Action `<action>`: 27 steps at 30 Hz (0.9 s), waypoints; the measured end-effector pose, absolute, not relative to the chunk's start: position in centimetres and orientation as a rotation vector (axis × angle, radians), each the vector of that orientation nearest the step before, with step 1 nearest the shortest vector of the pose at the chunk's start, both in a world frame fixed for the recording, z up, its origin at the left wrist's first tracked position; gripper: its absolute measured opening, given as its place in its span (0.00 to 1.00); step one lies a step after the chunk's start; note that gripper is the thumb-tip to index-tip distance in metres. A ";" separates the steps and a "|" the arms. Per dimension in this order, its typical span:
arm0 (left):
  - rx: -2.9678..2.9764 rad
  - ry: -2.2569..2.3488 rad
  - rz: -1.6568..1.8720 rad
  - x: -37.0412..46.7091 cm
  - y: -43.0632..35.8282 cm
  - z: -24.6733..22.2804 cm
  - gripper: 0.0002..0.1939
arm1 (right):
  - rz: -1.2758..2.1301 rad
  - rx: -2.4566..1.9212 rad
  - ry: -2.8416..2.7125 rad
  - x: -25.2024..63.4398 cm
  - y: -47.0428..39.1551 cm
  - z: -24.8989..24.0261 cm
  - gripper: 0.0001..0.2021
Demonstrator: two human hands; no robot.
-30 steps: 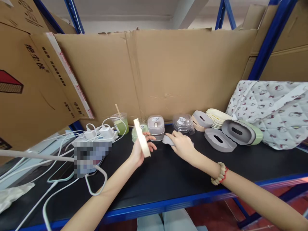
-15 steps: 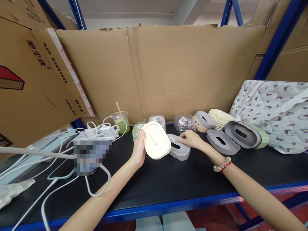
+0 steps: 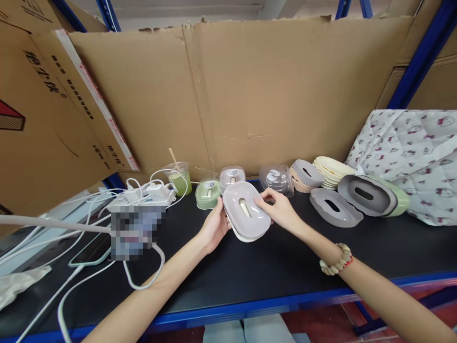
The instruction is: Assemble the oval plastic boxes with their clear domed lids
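Note:
My left hand (image 3: 217, 226) is closed on the left edge of a cream plastic piece (image 3: 243, 239), of which little more than a thin rim shows. Over it lies a grey slotted cover (image 3: 237, 197), and a pale raised ridge shows through the oval slot. My right hand (image 3: 279, 209) pinches the cover's right edge between thumb and fingers. Both pieces are held tilted above the black table (image 3: 221, 281). Just behind them stand a green lidded box (image 3: 207, 199) and a grey lidded box (image 3: 228, 174), each with a round label.
Clear plastic covers (image 3: 276, 180), stacked slotted covers (image 3: 307, 175) and cream pieces (image 3: 332, 166) stand at the back right. Nearer are a loose grey cover (image 3: 333, 215) and nested covers (image 3: 371, 202). A quilted bag (image 3: 421, 162) is at right, a drink cup (image 3: 181, 180) and cables (image 3: 64, 305) at left.
My right hand has lifted the grey cover off the table and brought it left onto the cream piece. My left hand has turned the cream piece, now mostly hidden beneath. The view has shifted slightly.

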State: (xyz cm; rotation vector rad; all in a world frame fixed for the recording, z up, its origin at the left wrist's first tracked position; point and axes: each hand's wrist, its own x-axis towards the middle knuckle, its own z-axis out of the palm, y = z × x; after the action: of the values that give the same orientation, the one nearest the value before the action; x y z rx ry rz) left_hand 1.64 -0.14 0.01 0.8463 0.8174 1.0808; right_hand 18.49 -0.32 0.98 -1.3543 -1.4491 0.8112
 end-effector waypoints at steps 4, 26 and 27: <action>0.869 0.791 1.068 1.6 -0.5 0.4 0.23 | 0.902 -1.345 -1.430 18.4 -0.4 0.6 0.17; 0.997 1.031 1.210 1.4 -0.5 0.5 0.18 | 0.457 -1.743 -1.847 20.0 -1.3 2.9 0.19; 0.968 1.052 1.174 1.5 -0.5 0.6 0.15 | 0.231 -1.903 -1.805 20.7 -1.3 3.4 0.19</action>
State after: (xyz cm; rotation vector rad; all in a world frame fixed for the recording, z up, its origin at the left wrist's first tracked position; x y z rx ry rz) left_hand 1.46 -0.51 0.64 0.9679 1.0515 1.1737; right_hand 20.67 -1.33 3.35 -1.9028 -1.8048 0.2307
